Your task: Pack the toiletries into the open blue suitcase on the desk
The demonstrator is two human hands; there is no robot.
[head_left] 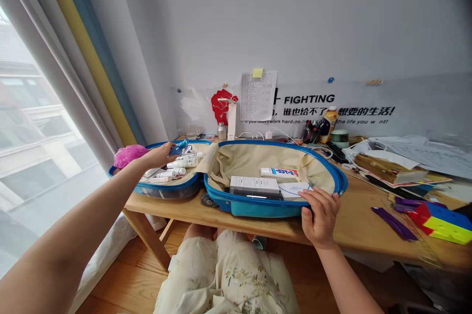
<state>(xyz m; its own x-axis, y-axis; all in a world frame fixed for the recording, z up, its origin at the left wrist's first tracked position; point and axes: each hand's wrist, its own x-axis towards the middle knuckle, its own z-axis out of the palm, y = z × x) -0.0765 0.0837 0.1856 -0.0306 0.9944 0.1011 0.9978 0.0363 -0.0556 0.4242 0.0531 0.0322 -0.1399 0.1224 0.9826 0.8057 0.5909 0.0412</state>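
A blue suitcase [258,206] lies open on the wooden desk [354,228], both halves lined in beige. My left hand [159,155] reaches over the left half and is closed on a small blue object [179,146]. Below it lie several white tubes and bottles [177,165]. My right hand [320,215] rests on the near rim of the right half, fingers curled over the edge. That half holds a grey box [254,186], a white box [293,190] and a white tube [279,172].
A pink puff [126,155] sits at the suitcase's far left. Papers and books [391,166], purple strips [394,223] and a coloured cube [442,220] crowd the desk's right side. Bottles, cables and a mug line the wall. A window and curtain stand to the left.
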